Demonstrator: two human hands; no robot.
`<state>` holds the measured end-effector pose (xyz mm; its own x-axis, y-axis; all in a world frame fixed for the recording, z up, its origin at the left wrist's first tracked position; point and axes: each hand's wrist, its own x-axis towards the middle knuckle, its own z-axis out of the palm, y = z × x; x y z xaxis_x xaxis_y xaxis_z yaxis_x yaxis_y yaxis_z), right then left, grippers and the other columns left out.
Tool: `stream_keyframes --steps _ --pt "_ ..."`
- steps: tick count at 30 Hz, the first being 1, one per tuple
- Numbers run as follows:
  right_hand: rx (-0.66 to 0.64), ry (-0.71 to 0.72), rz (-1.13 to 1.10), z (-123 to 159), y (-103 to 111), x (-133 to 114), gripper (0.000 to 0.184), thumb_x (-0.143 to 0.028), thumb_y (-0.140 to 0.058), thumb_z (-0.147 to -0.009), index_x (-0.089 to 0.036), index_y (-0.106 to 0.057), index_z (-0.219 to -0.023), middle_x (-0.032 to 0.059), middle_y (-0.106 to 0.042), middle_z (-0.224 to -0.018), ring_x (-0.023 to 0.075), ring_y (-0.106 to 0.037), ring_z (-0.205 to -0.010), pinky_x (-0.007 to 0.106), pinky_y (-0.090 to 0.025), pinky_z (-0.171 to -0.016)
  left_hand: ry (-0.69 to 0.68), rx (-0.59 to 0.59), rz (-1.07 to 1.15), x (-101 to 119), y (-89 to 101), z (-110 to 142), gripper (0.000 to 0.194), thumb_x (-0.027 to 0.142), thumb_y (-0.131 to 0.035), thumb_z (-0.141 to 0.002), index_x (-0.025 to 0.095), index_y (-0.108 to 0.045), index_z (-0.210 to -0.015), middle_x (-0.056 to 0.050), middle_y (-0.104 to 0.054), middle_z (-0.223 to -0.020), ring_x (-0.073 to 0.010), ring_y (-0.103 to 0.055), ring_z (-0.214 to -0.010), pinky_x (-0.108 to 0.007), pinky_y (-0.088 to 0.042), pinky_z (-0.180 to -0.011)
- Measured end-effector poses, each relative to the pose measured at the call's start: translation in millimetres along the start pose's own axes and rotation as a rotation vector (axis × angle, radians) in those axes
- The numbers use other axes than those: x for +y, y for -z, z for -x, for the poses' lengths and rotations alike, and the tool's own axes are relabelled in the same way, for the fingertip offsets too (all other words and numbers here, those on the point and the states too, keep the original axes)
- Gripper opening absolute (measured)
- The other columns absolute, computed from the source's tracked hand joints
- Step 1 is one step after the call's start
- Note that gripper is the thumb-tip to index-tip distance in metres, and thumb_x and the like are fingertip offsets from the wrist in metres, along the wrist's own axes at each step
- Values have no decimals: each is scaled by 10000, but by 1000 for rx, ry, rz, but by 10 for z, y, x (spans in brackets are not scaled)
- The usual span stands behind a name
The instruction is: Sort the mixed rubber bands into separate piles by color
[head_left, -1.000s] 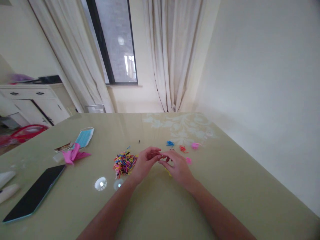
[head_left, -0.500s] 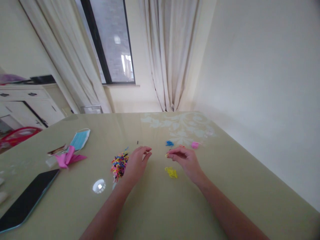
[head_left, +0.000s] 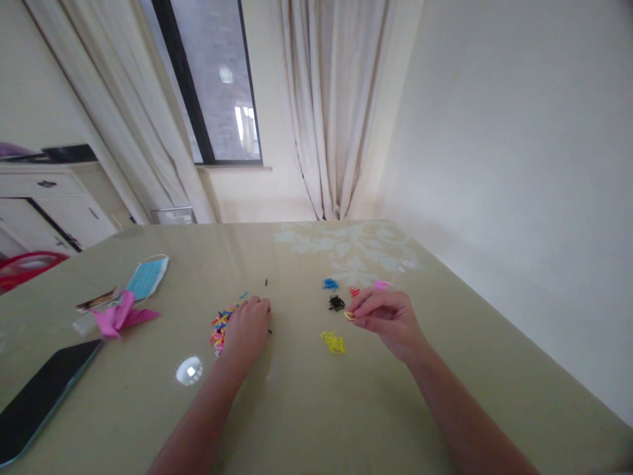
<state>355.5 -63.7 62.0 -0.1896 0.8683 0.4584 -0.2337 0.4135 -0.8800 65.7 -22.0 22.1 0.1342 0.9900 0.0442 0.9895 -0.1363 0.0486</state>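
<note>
My right hand pinches a small yellow rubber band between thumb and fingers, above the table. Near it lie sorted heaps of rubber bands: blue, black, yellow, red and pink, the last two partly behind the hand. At the right side of a mixed, many-coloured pile of rubber bands, my left hand rests with its fingers curled down. It covers part of the pile, and anything between its fingertips is hidden.
A black-screened phone lies at the left of the glossy table. Beyond it are a pink folded paper shape and a blue face mask. A bright round reflection or disc shows near my left forearm. A wall borders the right.
My left hand has moved left onto the mixed pile and its fingers have curled. My right hand has shifted slightly right with the yellow rubber band, uncovering the black heap.
</note>
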Motion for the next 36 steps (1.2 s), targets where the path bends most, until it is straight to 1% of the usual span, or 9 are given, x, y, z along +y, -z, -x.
stream_keyframes --steps 5,8,12,15,19,22,25,31,36 --pt "-72 15 -19 25 94 -120 91 -240 -926 -753 -270 -846 -783 49 -794 -824 155 -728 -695 269 -627 -628 24 39 -6 23 19 21 247 188 -449 -1005 181 -695 -978 -115 -748 -1043 -285 -704 -998 -384 -473 -883" --pt "-164 -53 116 -8 144 -96 65 -273 -900 -783 -250 -843 -803 54 -801 -825 167 -740 -726 277 -619 -658 28 70 33 45 43 38 222 199 -469 -993 187 -688 -961 -116 -757 -1054 -292 -700 -1025 -384 -464 -881" --pt "-336 -178 434 -47 134 159 85 -314 -811 -864 -241 -844 -834 55 -815 -836 198 -756 -774 327 -611 -746 71 87 159 30 35 18 189 247 -511 -991 207 -687 -934 -95 -780 -998 -287 -711 -982 -361 -460 -831" --pt "-381 -218 600 -36 107 405 91 -263 -772 -870 -246 -844 -816 49 -810 -811 211 -748 -759 338 -592 -725 80 107 284 -9 -4 -10 173 266 -531 -989 218 -692 -951 -73 -788 -947 -266 -725 -915 -341 -468 -790" --pt "-392 -275 717 -7 114 563 165 -147 -720 -847 -246 -851 -832 36 -812 -818 199 -743 -759 306 -561 -706 50 184 382 -50 -36 -34 182 271 -558 -965 221 -731 -989 -79 -803 -974 -258 -738 -915 -339 -492 -811" --pt "-402 -289 721 -3 131 557 191 -123 -699 -853 -237 -853 -862 34 -816 -843 192 -739 -763 297 -549 -701 37 197 425 -58 -29 -41 222 299 -561 -953 233 -773 -932 -76 -815 -944 -271 -743 -893 -359 -504 -828" --pt "-395 -240 695 -14 133 520 195 -125 -693 -882 -237 -852 -886 36 -820 -882 199 -736 -785 302 -532 -695 56 213 495 -59 -25 -54 240 326 -570 -936 251 -797 -912 -67 -828 -924 -270 -749 -871 -365 -516 -829" --pt "-339 -204 721 -36 93 485 94 -246 -747 -910 -227 -839 -911 43 -788 -839 179 -684 -727 290 -483 -636 115 238 776 -84 -18 -103 210 381 -645 -841 226 -787 -844 -54 -818 -865 -240 -735 -791 -342 -552 -764" --pt "-232 -133 677 -2 -87 471 226 -418 -743 -942 -209 -813 -991 53 -764 -872 162 -649 -725 281 -476 -644 70 204 1209 69 51 -68 278 476 -731 -786 204 -750 -838 -33 -767 -776 -191 -693 -741 -290 -558 -698"
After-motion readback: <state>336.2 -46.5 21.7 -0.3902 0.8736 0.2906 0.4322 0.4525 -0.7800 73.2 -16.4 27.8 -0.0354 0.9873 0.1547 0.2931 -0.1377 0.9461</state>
